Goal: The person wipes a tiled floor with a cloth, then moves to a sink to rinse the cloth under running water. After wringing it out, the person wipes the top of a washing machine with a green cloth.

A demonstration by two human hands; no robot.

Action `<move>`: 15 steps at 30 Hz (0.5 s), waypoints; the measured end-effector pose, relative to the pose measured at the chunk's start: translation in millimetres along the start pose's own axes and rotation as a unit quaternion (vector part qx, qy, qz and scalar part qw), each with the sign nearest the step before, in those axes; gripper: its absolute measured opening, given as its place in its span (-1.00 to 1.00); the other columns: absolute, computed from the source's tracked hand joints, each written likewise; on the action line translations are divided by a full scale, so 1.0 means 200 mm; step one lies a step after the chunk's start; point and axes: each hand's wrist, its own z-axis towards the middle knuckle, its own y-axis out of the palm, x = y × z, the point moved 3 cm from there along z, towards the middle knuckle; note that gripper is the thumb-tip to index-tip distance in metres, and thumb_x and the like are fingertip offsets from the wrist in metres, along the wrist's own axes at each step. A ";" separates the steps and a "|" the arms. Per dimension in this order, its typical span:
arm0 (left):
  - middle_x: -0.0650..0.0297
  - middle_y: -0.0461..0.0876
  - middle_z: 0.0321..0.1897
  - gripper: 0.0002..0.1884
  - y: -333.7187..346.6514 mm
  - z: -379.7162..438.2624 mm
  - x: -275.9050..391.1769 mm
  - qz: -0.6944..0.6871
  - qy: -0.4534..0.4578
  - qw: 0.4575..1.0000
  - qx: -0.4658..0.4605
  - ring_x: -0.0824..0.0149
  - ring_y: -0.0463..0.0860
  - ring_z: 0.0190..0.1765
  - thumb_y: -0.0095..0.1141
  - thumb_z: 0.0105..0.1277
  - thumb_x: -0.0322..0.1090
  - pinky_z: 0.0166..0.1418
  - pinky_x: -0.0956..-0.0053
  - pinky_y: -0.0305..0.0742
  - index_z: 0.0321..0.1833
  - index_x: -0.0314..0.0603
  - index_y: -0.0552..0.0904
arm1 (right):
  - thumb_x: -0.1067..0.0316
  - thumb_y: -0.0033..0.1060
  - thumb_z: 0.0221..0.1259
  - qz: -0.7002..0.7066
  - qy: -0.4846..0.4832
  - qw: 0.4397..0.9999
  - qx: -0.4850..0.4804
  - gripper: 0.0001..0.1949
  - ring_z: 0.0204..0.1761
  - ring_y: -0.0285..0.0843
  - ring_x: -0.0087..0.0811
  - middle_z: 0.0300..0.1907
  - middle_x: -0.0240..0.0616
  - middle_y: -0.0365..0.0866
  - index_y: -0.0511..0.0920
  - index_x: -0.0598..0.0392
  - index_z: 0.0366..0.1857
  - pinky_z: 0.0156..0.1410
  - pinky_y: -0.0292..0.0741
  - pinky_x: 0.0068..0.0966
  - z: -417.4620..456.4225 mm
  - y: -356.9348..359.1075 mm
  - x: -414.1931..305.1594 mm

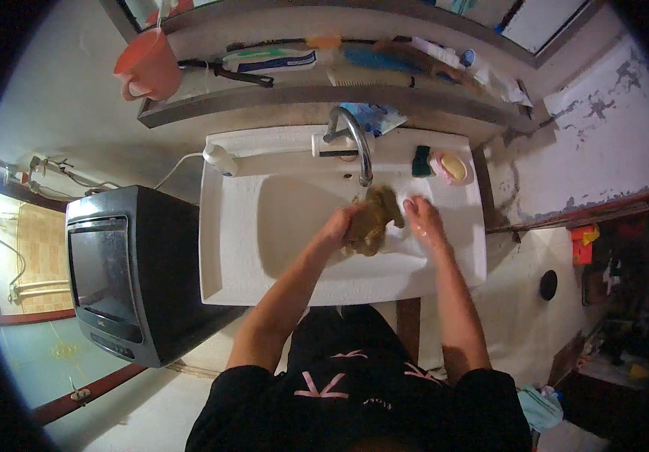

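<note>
A wet, brownish cloth-like item point(370, 225) is bunched in my left hand point(342, 224), over the basin of the white sink point(234, 237). Its upper end lies just below the spout of the curved chrome faucet point(363, 152). To the right of the cloth, my right hand point(423, 219) is apart from it, wet, with its fingers curled; whether it holds anything small I cannot tell. Behind my right hand, a dark green scouring pad point(421, 161) and a bar of soap point(453, 167) in a pink dish rest on the sink's back right ledge.
A white bottle point(220, 160) lies at the sink's back left corner. Above hangs a shelf point(324, 100) with combs, brushes and tubes, and a pink mug point(148, 65) at its left end. A black boxy appliance point(132, 277) stands left of the sink.
</note>
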 end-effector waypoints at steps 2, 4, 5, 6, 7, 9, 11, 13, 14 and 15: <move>0.07 0.66 0.00 -0.47 0.08 -0.06 0.01 -0.146 -0.042 0.988 0.033 0.15 0.67 0.01 -0.05 0.49 0.07 0.17 0.16 0.57 0.17 -0.34 0.53 | -0.11 -0.14 0.47 -0.018 0.100 0.990 -0.098 -0.53 0.03 0.64 -0.01 -0.03 -0.02 0.68 0.57 0.02 0.13 0.17 0.51 -0.18 -0.10 0.18 0.19; 0.05 0.63 0.06 -0.45 0.06 -0.05 -0.07 -0.238 -0.028 0.966 -0.094 0.12 0.65 0.05 -0.06 0.50 0.08 0.23 0.09 0.54 0.22 -0.33 0.48 | -0.14 -0.15 0.47 0.256 0.202 0.938 -0.116 -0.52 0.04 0.66 -0.15 -0.08 -0.17 0.73 0.61 0.01 0.07 0.16 0.52 -0.23 -0.24 0.39 0.25; 0.04 0.61 0.09 -0.43 0.05 -0.04 -0.10 -0.281 -0.020 0.947 -0.155 0.10 0.64 0.08 -0.07 0.50 0.09 0.26 0.06 0.52 0.24 -0.33 0.46 | -0.14 -0.12 0.46 0.370 0.229 0.894 -0.110 -0.52 0.02 0.66 -0.21 -0.11 -0.24 0.74 0.63 0.04 0.04 0.15 0.52 -0.27 -0.24 0.45 0.21; 0.05 0.61 0.09 -0.46 0.04 -0.03 -0.13 -0.260 0.005 0.951 -0.169 0.11 0.65 0.07 -0.01 0.49 0.04 0.24 0.06 0.53 0.25 -0.33 0.45 | -0.14 -0.09 0.45 0.476 0.257 0.835 -0.097 -0.52 0.00 0.66 -0.27 -0.14 -0.30 0.74 0.65 0.06 0.01 0.14 0.53 -0.30 -0.25 0.50 0.16; 0.05 0.60 0.09 -0.48 0.03 -0.01 -0.16 -0.238 0.030 0.954 -0.181 0.12 0.65 0.07 0.04 0.47 -0.01 0.23 0.07 0.54 0.25 -0.33 0.44 | -0.14 -0.04 0.44 0.511 0.225 0.825 -0.089 -0.52 -0.03 0.65 -0.33 -0.17 -0.36 0.74 0.66 0.08 -0.02 0.12 0.53 -0.34 -0.22 0.51 0.11; 0.08 0.62 0.07 -0.52 -0.01 -0.02 -0.17 -0.139 0.045 0.977 -0.155 0.16 0.66 0.04 0.15 0.41 -0.12 0.17 0.11 0.57 0.23 -0.32 0.46 | -0.12 0.07 0.41 0.458 0.170 0.869 -0.076 -0.54 -0.12 0.62 -0.44 -0.21 -0.42 0.71 0.68 0.12 -0.07 0.06 0.52 -0.42 -0.18 0.48 0.03; 0.11 0.65 0.01 -0.56 -0.05 -0.04 -0.07 0.019 0.034 0.995 -0.088 0.22 0.67 -0.01 0.27 0.32 -0.25 0.07 0.21 0.62 0.18 -0.31 0.50 | -0.09 0.17 0.36 0.266 0.110 0.956 -0.058 -0.56 -0.21 0.56 -0.52 -0.23 -0.44 0.69 0.68 0.15 -0.10 -0.01 0.50 -0.49 -0.10 0.35 0.04; 0.21 0.68 -0.07 -0.51 -0.02 -0.07 0.02 0.214 0.043 0.971 -0.101 0.30 0.65 -0.09 0.32 0.23 -0.26 0.00 0.32 0.59 0.19 -0.31 0.55 | -0.04 0.27 0.32 0.273 0.098 0.957 -0.022 -0.64 -0.29 0.46 -0.62 -0.33 -0.48 0.61 0.66 0.10 -0.27 -0.11 0.43 -0.57 -0.05 0.32 0.07; 0.25 0.70 -0.11 -0.49 -0.03 -0.08 0.04 0.308 0.049 0.945 -0.101 0.34 0.64 -0.13 0.35 0.19 -0.27 -0.03 0.38 0.58 0.19 -0.31 0.57 | -0.04 0.27 0.32 0.314 0.113 0.942 -0.029 -0.64 -0.29 0.45 -0.64 -0.37 -0.50 0.59 0.65 0.10 -0.31 -0.12 0.43 -0.58 -0.05 0.26 -0.01; 0.24 0.70 -0.12 -0.50 -0.04 -0.09 0.03 0.319 0.063 0.943 -0.075 0.33 0.65 -0.13 0.35 0.18 -0.28 -0.03 0.38 0.58 0.17 -0.33 0.58 | -0.03 0.26 0.32 0.354 0.127 0.926 -0.038 -0.64 -0.30 0.44 -0.66 -0.40 -0.51 0.57 0.64 0.10 -0.36 -0.13 0.42 -0.58 -0.06 0.20 -0.11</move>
